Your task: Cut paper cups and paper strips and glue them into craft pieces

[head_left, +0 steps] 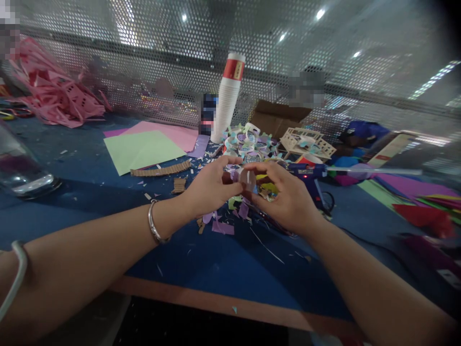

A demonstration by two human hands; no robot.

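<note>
Left hand [208,186] and right hand [290,198] of a worker meet over a blue table [223,266], near a glue gun [309,176], fingers curled and partly closed, pinching a small round disc [248,179]. Light, even pressure on its rim should serve best; the disc lies between both hands' fingertips.

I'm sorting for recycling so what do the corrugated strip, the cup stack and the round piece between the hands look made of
Corrugated strip: probably cardboard, matte, brown and ridged. Cup stack: likely paper, smooth white, with a printed red band near the top. Round piece: perhaps clear plastic, as it looks see-through, but blur leaves that open.
</note>
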